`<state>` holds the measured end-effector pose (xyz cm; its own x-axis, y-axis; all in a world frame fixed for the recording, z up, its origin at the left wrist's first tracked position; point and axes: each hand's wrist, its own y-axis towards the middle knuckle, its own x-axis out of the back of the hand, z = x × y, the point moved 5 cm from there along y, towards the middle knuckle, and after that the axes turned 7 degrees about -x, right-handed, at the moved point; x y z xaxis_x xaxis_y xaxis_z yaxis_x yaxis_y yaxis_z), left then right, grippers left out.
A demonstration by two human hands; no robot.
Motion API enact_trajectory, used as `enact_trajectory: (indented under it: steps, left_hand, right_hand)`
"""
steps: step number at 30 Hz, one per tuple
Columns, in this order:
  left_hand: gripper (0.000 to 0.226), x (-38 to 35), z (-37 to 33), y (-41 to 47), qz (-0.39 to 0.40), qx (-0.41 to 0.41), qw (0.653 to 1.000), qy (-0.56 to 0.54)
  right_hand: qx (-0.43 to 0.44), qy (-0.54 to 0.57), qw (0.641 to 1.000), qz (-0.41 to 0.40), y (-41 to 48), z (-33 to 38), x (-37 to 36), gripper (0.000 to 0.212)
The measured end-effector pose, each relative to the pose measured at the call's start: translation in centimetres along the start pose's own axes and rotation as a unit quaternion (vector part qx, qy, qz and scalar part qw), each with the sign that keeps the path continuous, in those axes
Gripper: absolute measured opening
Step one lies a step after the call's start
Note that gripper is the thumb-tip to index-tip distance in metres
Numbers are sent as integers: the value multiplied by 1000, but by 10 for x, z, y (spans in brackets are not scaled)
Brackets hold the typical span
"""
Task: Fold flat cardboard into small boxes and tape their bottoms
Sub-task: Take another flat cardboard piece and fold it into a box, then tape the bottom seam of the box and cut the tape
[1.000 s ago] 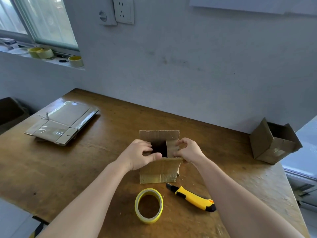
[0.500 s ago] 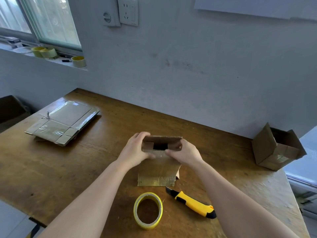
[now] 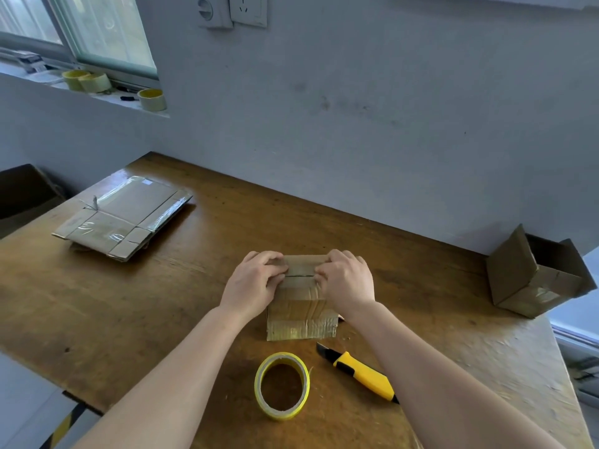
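A small cardboard box stands on the wooden table in the middle of the head view. Its two top flaps are folded down and meet at a seam. My left hand grips the box's left side with its fingers curled over the top, pressing the flaps. My right hand does the same from the right side. A yellow tape roll lies just in front of the box. A yellow utility knife lies to the right of the roll.
A stack of flat cardboard lies at the table's back left. A folded box lies on its side at the right edge. Spare tape rolls sit on the window sill. A dark box stands beyond the left edge.
The far flap stood upright and the box was open on top; both hands have folded the flaps down, and the top is now closed under my fingers.
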<state>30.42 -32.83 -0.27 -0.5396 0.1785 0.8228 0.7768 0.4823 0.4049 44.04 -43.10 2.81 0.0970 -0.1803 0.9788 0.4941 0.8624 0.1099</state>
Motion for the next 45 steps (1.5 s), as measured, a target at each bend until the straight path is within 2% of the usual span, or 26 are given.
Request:
enact_trajectory:
  steps: [3, 5, 6, 8, 10, 12, 14, 16, 18, 20, 22, 25, 28, 34, 36, 39, 42, 45]
  left_hand:
    - [17, 4, -15, -5, -36, -20, 998, 55]
    - [10, 6, -37, -15, -53, -90, 992, 67]
    - [7, -1, -49, -22, -22, -142, 987, 73]
    - [8, -27, -63, -41, 136, -194, 966, 103]
    - [18, -50, -58, -59, 288, -130, 939, 134]
    - [28, -64, -42, -72, 377, -18, 914, 150]
    - [23, -70, -32, -82, 431, 52, 886, 164]
    - [14, -70, -27, -84, 410, 79, 896, 151]
    - [20, -59, -26, -77, 342, 84, 929, 117]
    - [18, -43, -27, -64, 266, 72, 960, 55]
    - [14, -26, -32, -51, 207, 65, 975, -35]
    - [9, -5, -42, -35, 148, 60, 978, -132]
    - [8, 9, -46, -24, 79, 61, 983, -153]
    - [7, 10, -28, -17, 28, 197, 968, -155]
    - [5, 10, -27, -14, 16, 215, 963, -161]
    - [10, 6, -20, -12, 9, 234, 957, -173]
    - [7, -1, -16, -15, 15, 239, 951, -196]
    - [12, -6, -14, -10, 18, 235, 949, -210]
  right_hand:
    - [-6, 9, 1000, -3, -2, -1, -1, 25]
    - [-2, 1, 1000, -6, -4, -2, -2, 26]
    - [-2, 3, 1000, -7, -5, -2, -1, 27]
    - [-4, 11, 1000, -10, -7, -2, 0, 27]
    - [-3, 13, 1000, -16, -9, -2, 1, 27]
    - [-15, 34, 999, -25, -10, -3, 0, 27]
    - [-31, 60, 997, -32, -11, -4, -2, 27]
    - [-37, 67, 996, -34, -13, -5, -4, 26]
    - [-36, 76, 996, -39, -13, -6, -5, 24]
    - [-35, 84, 995, -46, -13, -7, -6, 23]
    - [-41, 93, 994, -43, -12, -8, -8, 23]
    - [-48, 107, 993, -31, -11, -8, -6, 23]
    - [-50, 104, 993, -16, -11, -7, -5, 23]
    - [-86, 143, 986, -10, -10, -10, -8, 23]
    - [-131, 238, 962, 13, -10, -10, -4, 37]
    - [-201, 407, 888, 78, -13, -2, 0, 55]
    - [-200, 513, 823, 138, -14, 14, 3, 47]
    - [-146, 527, 817, 181, -8, 25, 7, 37]
